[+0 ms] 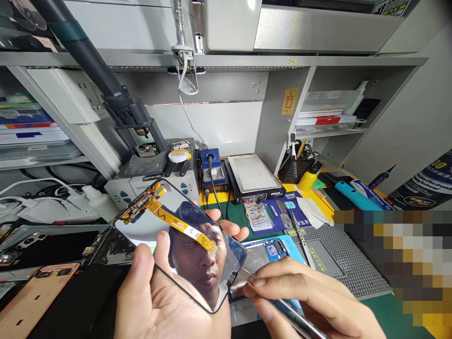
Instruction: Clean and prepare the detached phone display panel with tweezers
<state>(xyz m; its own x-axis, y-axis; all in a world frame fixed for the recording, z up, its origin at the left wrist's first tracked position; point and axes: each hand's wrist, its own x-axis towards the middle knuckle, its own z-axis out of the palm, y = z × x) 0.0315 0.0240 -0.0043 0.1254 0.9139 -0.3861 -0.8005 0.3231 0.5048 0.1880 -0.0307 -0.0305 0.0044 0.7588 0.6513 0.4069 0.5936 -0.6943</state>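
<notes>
My left hand is closed around the edges of a phone screen, tilted with its mirror-like back toward me. A yellow-orange flex cable runs across that back from a small connector board at the upper left end. A person is reflected in the glossy surface. My right hand pinches slim metal tweezers, their tips close to the screen's lower right corner; whether they touch it I cannot tell. Behind the hands lies an opened phone body on a light blue sheet, partly hidden.
A perforated grey mat with a second pair of tweezers lies to the right. Farther back are a heating plate, a blue soldering station and a yellow bottle. A dark support arm slants in at left.
</notes>
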